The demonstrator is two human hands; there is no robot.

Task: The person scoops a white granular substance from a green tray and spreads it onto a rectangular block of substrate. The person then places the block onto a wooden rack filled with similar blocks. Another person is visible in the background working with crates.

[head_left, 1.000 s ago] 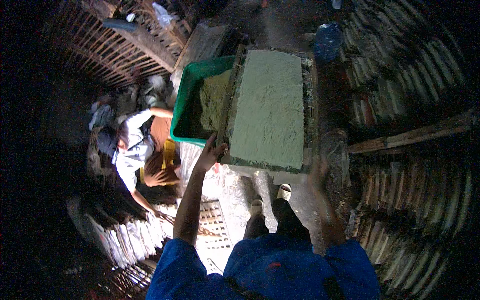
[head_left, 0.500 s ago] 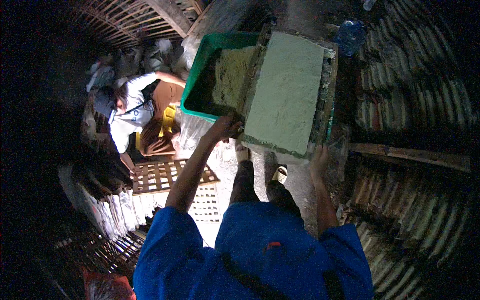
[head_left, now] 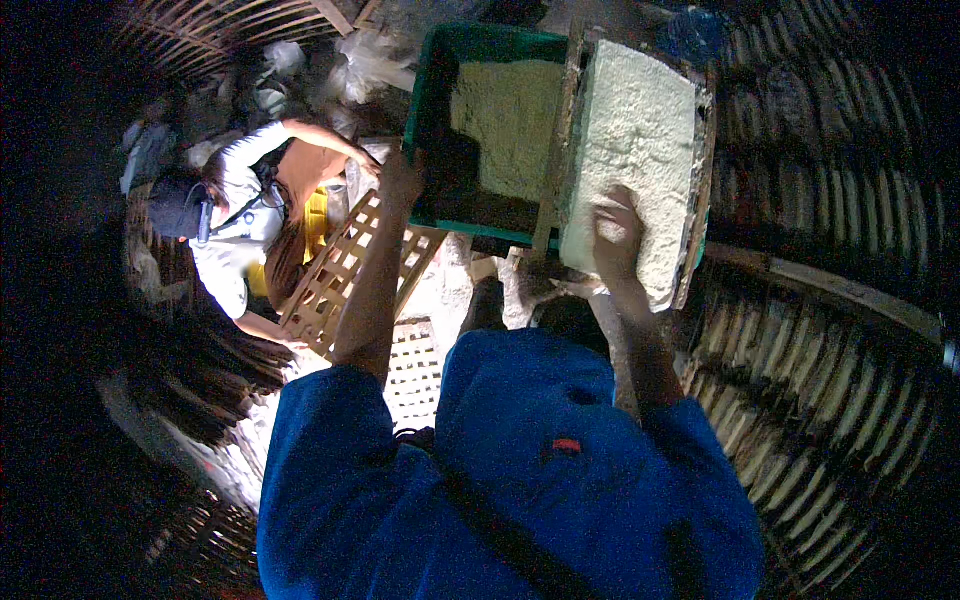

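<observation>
My left hand (head_left: 403,180) is at the left wall of a green rectangular tub (head_left: 428,70). Shadow hides its fingers, so I cannot tell whether they grip the rim. My right hand (head_left: 618,235) hovers over or touches the near part of a pale, crumbly white layer (head_left: 640,120); its fingers are bent and apart, with nothing seen in them. This layer fills a long tray with dark wooden edges (head_left: 556,150) set over the tub's right side. Inside the tub, left of the tray, lies loose pale powdery or crumbly material (head_left: 510,125).
At the left a seated co-worker (head_left: 240,220) in a white shirt and dark cap holds a tilted wooden lattice panel (head_left: 335,270). Another lattice panel (head_left: 412,365) lies below. Ribbed stacks (head_left: 800,400) line the right, behind a wooden rail (head_left: 820,282). A blue-tinted plastic bottle (head_left: 690,35) stands behind.
Both my hands have left the tray's near corners: the left went to the tub's left side, the right up over the white layer. The co-worker's lattice panel has been tilted up.
</observation>
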